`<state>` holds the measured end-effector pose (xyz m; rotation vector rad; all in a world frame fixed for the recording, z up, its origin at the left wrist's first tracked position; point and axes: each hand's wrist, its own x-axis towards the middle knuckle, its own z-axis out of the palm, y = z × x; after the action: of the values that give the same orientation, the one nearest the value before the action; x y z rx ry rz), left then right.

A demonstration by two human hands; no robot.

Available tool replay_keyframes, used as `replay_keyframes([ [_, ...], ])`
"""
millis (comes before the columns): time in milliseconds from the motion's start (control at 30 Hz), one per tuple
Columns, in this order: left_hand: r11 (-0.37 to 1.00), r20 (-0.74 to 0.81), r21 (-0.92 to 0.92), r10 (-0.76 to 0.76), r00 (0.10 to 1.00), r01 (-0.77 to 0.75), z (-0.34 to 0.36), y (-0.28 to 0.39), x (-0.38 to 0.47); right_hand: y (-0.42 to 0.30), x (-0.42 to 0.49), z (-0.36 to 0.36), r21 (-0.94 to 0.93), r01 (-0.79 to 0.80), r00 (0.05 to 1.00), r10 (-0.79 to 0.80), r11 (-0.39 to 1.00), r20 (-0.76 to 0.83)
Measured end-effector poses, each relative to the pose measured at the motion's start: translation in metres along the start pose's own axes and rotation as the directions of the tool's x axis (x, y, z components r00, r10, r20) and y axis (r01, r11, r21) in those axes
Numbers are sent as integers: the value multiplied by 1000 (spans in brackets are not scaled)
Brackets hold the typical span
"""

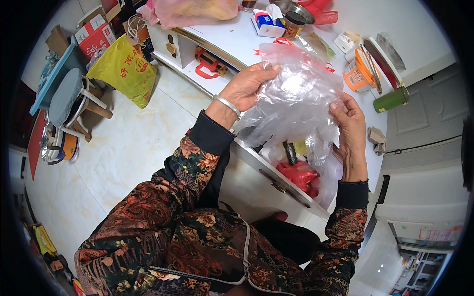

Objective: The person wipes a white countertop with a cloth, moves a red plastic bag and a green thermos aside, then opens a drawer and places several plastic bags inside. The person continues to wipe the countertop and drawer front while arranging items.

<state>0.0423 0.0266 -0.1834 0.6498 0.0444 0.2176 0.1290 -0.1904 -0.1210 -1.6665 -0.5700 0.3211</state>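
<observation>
A crumpled clear plastic bag (292,100) is stretched between my two hands, above a pulled-out drawer and the edge of a white cabinet top. My left hand (250,85) pinches its upper left side, thumb on top. At the bag's right edge, my right hand (348,114) grips the film between thumb and fingers. Below the bag, the open drawer (274,177) holds a red plastic bag (300,177), a black strip-like item (290,153) and more clear plastic. The hanging bag hides part of the drawer's contents.
On the white cabinet top (218,35) stand a tissue pack (268,24), a lidded jar (294,25), an orange tub (359,72) and a green cylinder (391,100). A pink bag (196,13) lies at the back. Leftward on the floor are a yellow bag (126,70) and a stool (68,98).
</observation>
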Motion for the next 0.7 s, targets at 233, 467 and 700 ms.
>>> replay_keyframes([
  [233,1000,18,14,-13,1000,13,-1,0,-1,-19,-6,6,1,73,992,-73,997,99],
  [467,1000,75,1,-24,997,24,8,-6,-3,-1,1,23,-108,113,985,-126,988,-122],
  [700,990,189,135,16,982,-42,18,-8,-11,5,12,40,-124,185,962,-205,975,-179],
])
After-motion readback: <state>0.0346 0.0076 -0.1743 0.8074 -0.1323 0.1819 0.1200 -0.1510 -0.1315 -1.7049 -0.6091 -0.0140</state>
